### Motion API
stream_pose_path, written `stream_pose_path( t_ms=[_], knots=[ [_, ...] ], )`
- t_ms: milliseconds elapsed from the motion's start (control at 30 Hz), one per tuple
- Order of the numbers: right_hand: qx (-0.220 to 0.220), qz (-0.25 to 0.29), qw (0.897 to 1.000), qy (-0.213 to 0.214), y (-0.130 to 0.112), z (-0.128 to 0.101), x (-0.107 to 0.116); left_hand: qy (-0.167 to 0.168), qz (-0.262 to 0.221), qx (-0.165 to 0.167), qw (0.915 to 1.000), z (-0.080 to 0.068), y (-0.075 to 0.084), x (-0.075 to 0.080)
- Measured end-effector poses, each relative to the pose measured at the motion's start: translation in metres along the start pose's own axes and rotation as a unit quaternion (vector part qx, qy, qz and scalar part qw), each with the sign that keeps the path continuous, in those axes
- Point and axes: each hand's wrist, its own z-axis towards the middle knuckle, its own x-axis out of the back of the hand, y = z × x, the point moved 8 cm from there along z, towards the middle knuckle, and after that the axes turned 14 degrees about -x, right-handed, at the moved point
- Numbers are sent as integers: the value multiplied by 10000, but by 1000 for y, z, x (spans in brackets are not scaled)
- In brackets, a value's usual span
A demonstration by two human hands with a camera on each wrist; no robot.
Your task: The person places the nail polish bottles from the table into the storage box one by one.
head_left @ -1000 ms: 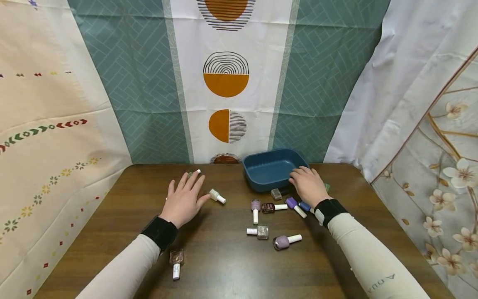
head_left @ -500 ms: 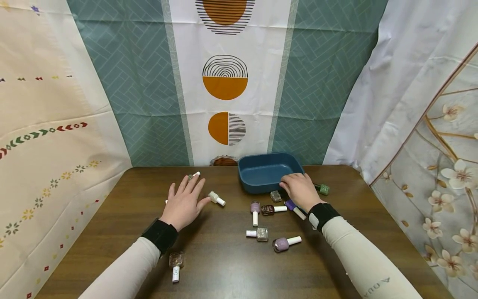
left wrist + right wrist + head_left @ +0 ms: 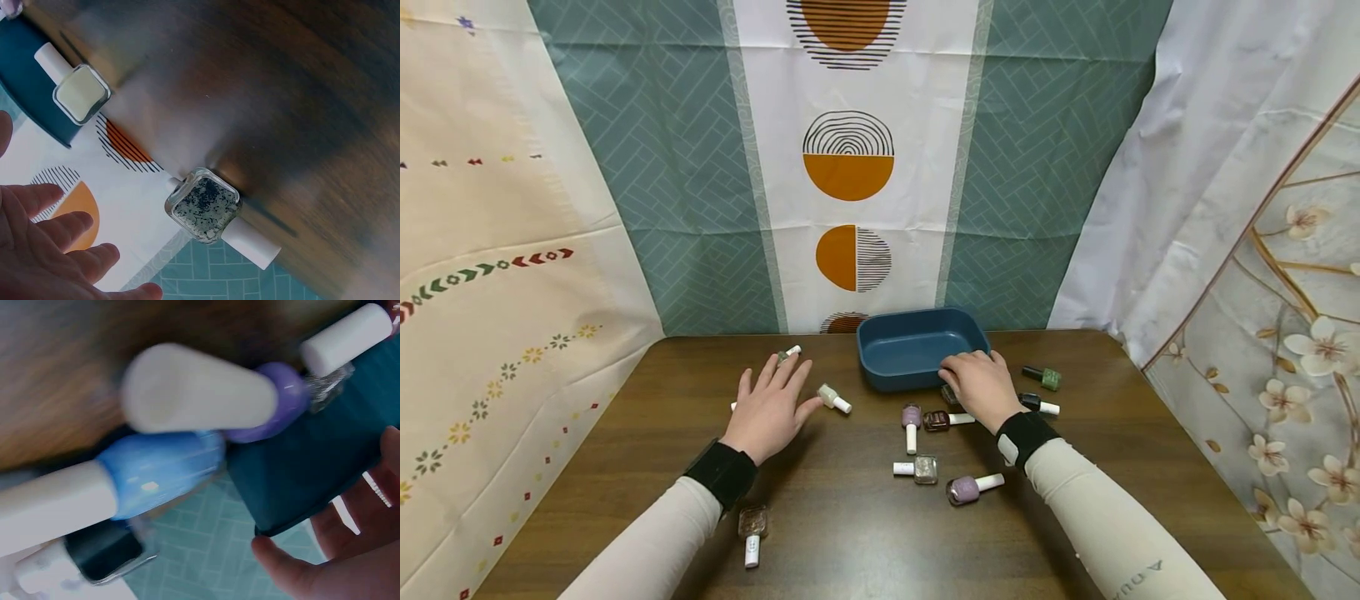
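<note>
Head view. Since a second ago the dark blue rectangular plastic tray (image 3: 917, 343) has shifted left along the far edge of the brown wooden table (image 3: 850, 533), and the right hand (image 3: 979, 387) has gone left with it. That uncovers a dark green bottle with a black cap (image 3: 1042, 377) and a dark bottle with a white cap (image 3: 1039, 405), both now to the right of the hand. The tray's long axis runs left to right, parallel with the table's far edge, open side up. The right hand's fingers are curved over the tray's near right corner, touching its rim. The left hand (image 3: 769, 407) has not moved: palm down, fingers straight and spread, holding nothing. Just right of it lies a pale cream nail polish bottle (image 3: 832, 397), white cap pointing right and toward the near edge.

Left wrist view. The cream bottle (image 3: 75, 90) lies on its side; nearer the left hand (image 3: 44, 250) lies a clear bottle of dark glitter polish (image 3: 206, 209), cap pointing away from the tray. Fingers straight, touching neither.

Right wrist view, blurred. The right hand (image 3: 350, 550) has fingertips against the tray's corner (image 3: 312, 469). Just beside the tray lie a blue bottle (image 3: 162, 472) and a purple bottle (image 3: 275, 403), both white-capped.
</note>
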Motion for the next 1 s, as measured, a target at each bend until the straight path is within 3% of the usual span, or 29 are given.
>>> stream_pose_path(
  t_ms=[300, 500, 1000],
  knots=[
    [-37, -5, 10000, 57, -20, 0, -5, -14, 16, -88, 10000, 2, 4, -5],
    [-220, 49, 9997, -75, -29, 0, -8, 205, -5, -261, 9994, 6, 12, -3],
    [-435, -78, 9990, -32, -51, 0, -12, 334, 17, -709, 9969, 23, 29, -5]
  ],
)
